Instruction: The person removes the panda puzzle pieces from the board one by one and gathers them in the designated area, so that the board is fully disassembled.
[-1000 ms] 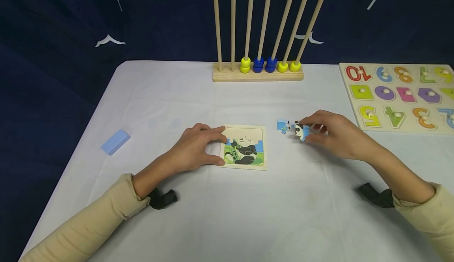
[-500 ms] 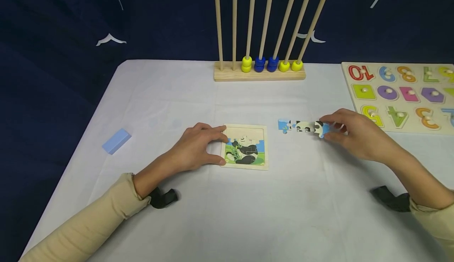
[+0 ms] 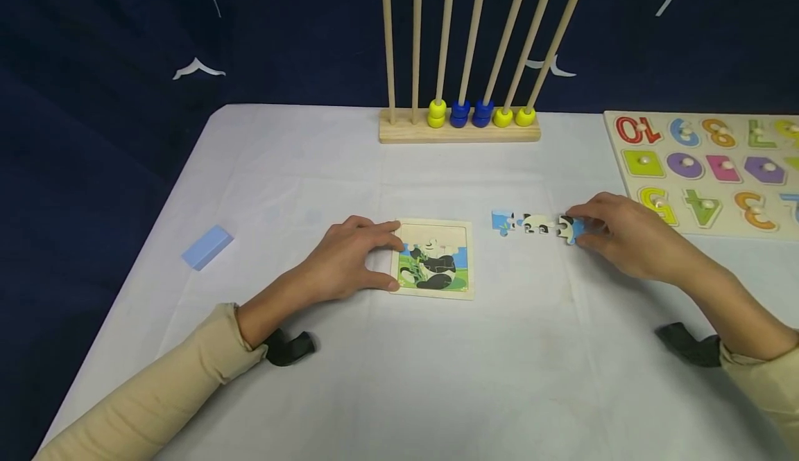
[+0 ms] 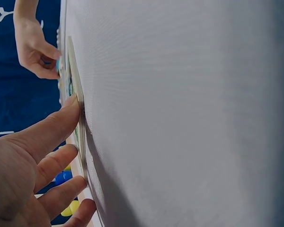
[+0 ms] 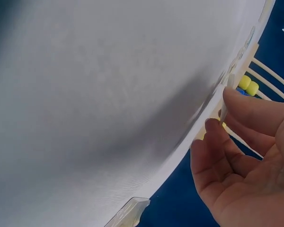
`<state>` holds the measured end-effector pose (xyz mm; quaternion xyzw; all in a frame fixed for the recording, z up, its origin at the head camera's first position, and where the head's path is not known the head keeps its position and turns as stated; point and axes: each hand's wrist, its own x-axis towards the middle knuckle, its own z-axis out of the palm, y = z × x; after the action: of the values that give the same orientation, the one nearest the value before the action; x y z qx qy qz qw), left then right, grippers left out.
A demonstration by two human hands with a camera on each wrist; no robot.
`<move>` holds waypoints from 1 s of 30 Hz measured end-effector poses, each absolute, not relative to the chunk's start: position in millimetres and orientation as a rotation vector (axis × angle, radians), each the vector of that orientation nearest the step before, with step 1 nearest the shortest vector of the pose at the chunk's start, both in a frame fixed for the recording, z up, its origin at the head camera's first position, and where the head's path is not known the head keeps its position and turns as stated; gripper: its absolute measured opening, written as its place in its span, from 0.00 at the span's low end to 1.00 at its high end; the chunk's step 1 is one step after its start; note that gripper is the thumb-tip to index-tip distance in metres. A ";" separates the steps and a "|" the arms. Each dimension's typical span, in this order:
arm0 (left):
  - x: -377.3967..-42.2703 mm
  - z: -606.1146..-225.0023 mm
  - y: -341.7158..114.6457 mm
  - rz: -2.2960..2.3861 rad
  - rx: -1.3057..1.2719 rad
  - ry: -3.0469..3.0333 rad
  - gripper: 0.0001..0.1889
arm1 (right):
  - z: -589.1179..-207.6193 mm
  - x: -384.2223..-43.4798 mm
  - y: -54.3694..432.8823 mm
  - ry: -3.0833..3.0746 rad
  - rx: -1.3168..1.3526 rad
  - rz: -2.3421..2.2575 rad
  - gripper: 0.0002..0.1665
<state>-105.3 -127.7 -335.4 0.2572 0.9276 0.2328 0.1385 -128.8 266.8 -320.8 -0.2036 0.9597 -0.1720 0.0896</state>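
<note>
Left hand (image 3: 342,261) with fingers spread, touching the left edge of a panda puzzle tray (image 3: 446,233), right hand (image 3: 630,239) pinching a piece (image 3: 571,229), loose pieces (image 3: 535,224) just beside it, bead rack (image 3: 459,135) behind.

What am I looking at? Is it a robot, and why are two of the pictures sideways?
No robot here! Each grip is just a person's bare hand. One camera sits on the person's head and looks down at the white-covered table. The sideways pictures come from cameras on the two wrists, so they tilt along with the arms.

The left grip rests on the edge of a panda puzzle tray, which is only partly filled. The right grip pinches a puzzle piece. Beside that lie a panda-face piece and a blue piece.

Farther back is a wooden bead stand with yellow and blue beads. On the right lies a number board, and on the left a blue block.
</note>
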 end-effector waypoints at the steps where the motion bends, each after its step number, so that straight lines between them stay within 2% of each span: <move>1: -105.3 -335.6 -127.3 0.671 0.743 2.682 0.24 | -321.0 -129.0 267.0 2.853 -0.601 -0.507 0.25; 30: -106.9 -334.4 -129.6 0.643 0.766 2.670 0.25 | -326.1 -133.6 264.3 2.834 -0.544 -0.460 0.25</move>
<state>-106.9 -129.6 -334.4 0.2657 0.9266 0.2233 0.1447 -133.6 264.3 -326.1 -0.1850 0.9640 -0.1565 0.1094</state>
